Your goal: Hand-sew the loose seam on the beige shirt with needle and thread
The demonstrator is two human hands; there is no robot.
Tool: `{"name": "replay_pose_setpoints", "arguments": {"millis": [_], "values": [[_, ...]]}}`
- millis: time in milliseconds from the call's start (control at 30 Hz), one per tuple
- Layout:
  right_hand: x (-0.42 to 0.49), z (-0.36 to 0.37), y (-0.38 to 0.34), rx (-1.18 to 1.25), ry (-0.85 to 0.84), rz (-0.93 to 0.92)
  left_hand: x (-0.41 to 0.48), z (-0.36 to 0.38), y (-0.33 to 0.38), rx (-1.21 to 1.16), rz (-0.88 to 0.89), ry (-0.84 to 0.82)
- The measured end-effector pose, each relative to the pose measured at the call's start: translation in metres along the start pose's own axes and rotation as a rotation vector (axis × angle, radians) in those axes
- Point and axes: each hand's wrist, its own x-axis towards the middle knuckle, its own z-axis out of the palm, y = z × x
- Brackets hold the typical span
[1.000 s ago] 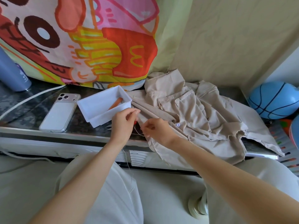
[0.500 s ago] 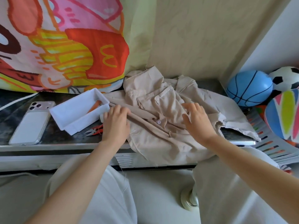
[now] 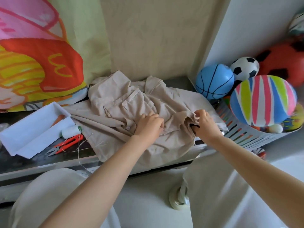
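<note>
A small bit of cloth at a torn, frayed edge is pinched between the thumb and fingertips of the right hand (image 3: 204, 125), and the other fingers are curled in under it. A fold of the same cloth is gripped by the left hand (image 3: 148, 125), whose fingers are curled tight, just beside a small button (image 3: 128, 128). Both hands are closed on the beige shirt (image 3: 118, 99), which is spread in a crumpled heap on the dark table (image 3: 41, 159) and hangs a little over its front edge. A second ago the two hands were held close together at the left edge of the shirt, and thread was being handled there. Now both hands have been moved to the right side of the shirt, and nothing but cloth is held. The thread (image 3: 79, 152) is left lying loose on the table, near the white spool (image 3: 70, 131) and the red snips (image 3: 65, 143), just beside the white tray (image 3: 32, 127). The needle is too small to be picked out. It is likely that the loose seam is being looked for and pulled open at the frayed edge, so no stitch is made yet. A basket (image 3: 246, 137) full of balls (image 3: 263, 99) is seen at the right.
</note>
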Motion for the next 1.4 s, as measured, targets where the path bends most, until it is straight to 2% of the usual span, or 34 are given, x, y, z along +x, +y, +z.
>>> {"name": "replay_pose_setpoints", "arguments": {"millis": [167,233,367,533,600,700,800,967,1067,1233,1400], "values": [[0.008,-0.001,0.010,-0.042,0.052,0.028,-0.004,-0.009,0.005,-0.413,0.011,0.381],[0.012,-0.002,0.014,-0.028,0.074,0.031,-0.008,-0.016,0.008,-0.484,0.050,0.446],[0.018,-0.008,0.023,0.032,0.106,0.047,-0.023,-0.016,0.008,-0.263,0.160,0.367],[0.021,-0.015,0.029,0.112,0.128,0.069,-0.046,-0.001,-0.006,-0.046,0.188,-0.005],[0.020,-0.015,0.031,0.124,0.112,0.058,-0.046,0.004,-0.003,0.029,0.164,-0.063],[0.017,-0.014,0.030,0.160,0.113,-0.009,-0.034,0.004,0.009,0.106,0.088,0.012],[0.013,-0.018,0.029,0.202,0.112,-0.110,-0.017,0.005,0.035,-0.006,0.073,0.122],[0.009,-0.032,0.025,0.258,0.150,-0.183,0.011,0.020,0.072,-0.083,-0.004,0.124],[0.011,-0.038,0.028,0.252,0.157,-0.191,0.022,0.025,0.075,-0.080,-0.057,0.100],[0.019,-0.038,0.038,0.314,0.183,-0.134,0.022,0.016,0.085,-0.232,-0.066,0.221],[0.020,-0.040,0.038,0.446,0.219,-0.082,0.018,0.029,0.104,-0.239,-0.056,0.099]]}}
